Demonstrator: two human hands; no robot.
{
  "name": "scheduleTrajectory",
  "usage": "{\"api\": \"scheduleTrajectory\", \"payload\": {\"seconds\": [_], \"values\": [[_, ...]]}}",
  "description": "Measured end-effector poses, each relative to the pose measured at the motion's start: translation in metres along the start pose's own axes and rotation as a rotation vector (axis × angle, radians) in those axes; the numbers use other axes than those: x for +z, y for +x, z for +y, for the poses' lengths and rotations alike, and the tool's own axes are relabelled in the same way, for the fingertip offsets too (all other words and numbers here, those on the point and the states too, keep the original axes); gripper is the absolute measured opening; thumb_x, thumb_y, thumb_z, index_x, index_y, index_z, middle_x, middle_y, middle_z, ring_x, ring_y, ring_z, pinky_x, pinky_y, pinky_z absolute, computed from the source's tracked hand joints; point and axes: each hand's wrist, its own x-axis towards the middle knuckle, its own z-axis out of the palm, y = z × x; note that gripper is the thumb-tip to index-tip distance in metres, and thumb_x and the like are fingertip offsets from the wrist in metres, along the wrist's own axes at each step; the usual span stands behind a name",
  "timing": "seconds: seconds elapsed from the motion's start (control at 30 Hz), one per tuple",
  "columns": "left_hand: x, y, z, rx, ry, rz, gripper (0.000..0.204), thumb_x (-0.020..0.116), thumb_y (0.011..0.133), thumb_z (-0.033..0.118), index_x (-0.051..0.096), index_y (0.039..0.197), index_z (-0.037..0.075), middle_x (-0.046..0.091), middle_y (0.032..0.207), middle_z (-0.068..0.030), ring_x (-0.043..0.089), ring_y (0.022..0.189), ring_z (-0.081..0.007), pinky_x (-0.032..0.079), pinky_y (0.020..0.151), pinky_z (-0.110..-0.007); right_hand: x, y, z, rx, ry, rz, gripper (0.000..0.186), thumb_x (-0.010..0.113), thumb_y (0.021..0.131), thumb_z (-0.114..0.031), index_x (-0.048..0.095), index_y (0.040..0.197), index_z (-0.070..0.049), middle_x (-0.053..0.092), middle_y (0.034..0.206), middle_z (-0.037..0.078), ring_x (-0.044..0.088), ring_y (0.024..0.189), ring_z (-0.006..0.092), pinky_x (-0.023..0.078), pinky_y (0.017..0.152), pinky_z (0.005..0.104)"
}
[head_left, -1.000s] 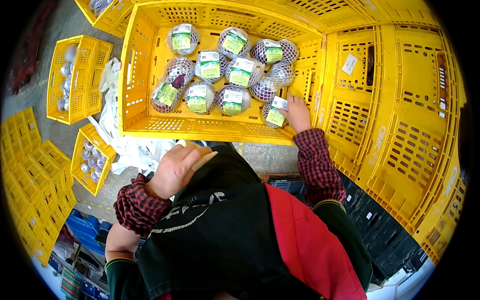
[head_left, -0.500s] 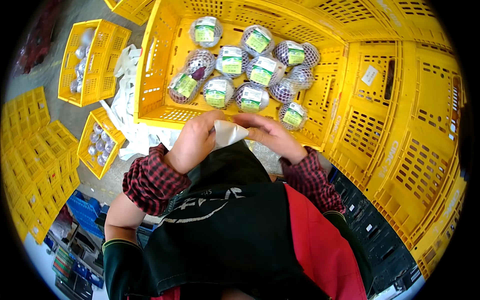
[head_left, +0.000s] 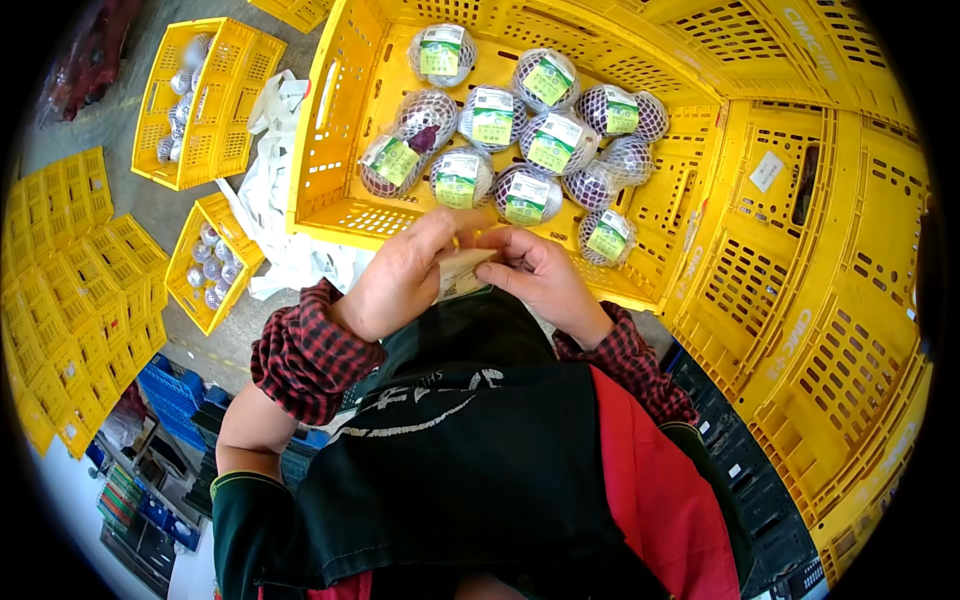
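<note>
In front of my dark apron, my left hand (head_left: pixel 400 280) and my right hand (head_left: pixel 525 285) both grip a pale label sheet (head_left: pixel 456 275) with small print, the right thumb pressing on its corner and the left fingertips curled over it. Just beyond my hands is a large yellow crate (head_left: pixel 330 222) holding several purple produce items in white foam nets (head_left: pixel 525 200), most with green-and-white labels. A netted item (head_left: pixel 607 238) lies at the crate's near right corner. Heaped white strips (head_left: pixel 270 190) hang beside the crate's left side.
Yellow crates are stacked at right (head_left: pixel 820 320) and far left (head_left: pixel 70 300). Two smaller crates with netted items (head_left: pixel 150 140) (head_left: pixel 240 310) stand on the concrete floor at left. Black crates (head_left: pixel 720 460) are at lower right, blue pallets (head_left: pixel 175 400) and dark red sacks (head_left: pixel 80 70) at left.
My right hand has left the netted item at the crate's right corner and joined my left hand on the label sheet. The sheet now shows its printed face. The view has shifted slightly.
</note>
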Motion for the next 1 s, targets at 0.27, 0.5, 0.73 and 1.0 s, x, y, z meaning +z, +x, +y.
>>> {"api": "scheduleTrajectory", "payload": {"seconds": [0.27,0.5,0.73,1.0], "values": [[0.013,-0.03,-0.026,-0.379,-0.084,-0.019,0.028,0.061,0.089,-0.002,0.056,0.116,0.004,0.059,0.076,-0.0023,0.052,0.068,-0.0065,0.044,0.063,-0.024,-0.047,-0.014,-0.023,-0.421,-0.665,0.168,0.017,0.063,0.088,-0.002,0.064,0.105,-0.003,0.068,0.104,0.008,0.065,0.096,0.0159,0.051,0.083,0.0284],[0.0,-0.058,-0.057,-0.35,-0.18,0.101,0.014,0.059,0.087,-0.002,0.063,0.1,0.001,0.064,0.083,-0.0095,0.061,0.075,-0.0144,0.049,0.071,-0.026,-0.239,0.008,-0.044,0.157,-1.217,0.408,0.033,0.063,0.088,-0.014,0.051,0.117,-0.004,0.063,0.107,0.016,0.062,0.097,0.027,0.049,0.085,0.0361],[0.0,-0.062,-0.042,-0.375,-0.057,0.054,0.016,0.057,0.084,-0.005,0.061,0.099,-0.001,0.065,0.084,-0.0079,0.06,0.079,-0.0119,0.048,0.072,-0.024,-0.279,0.05,0.016,0.037,-1.553,0.308,0.04,0.066,0.083,-0.015,0.049,0.119,-0.009,0.058,0.112,0.016,0.059,0.099,0.0356,0.049,0.086,0.0425],[0.006,-0.075,-0.055,-0.465,-0.136,0.149,0.018,0.058,0.083,-0.005,0.062,0.1,0.001,0.066,0.083,-0.0119,0.065,0.076,-0.0201,0.05,0.072,-0.027,-0.271,0.027,0.039,0.161,-1.721,0.246,0.016,0.051,0.087,-0.012,0.064,0.091,-0.004,0.063,0.097,0.018,0.062,0.087,0.036,0.05,0.076,0.0462]]}}
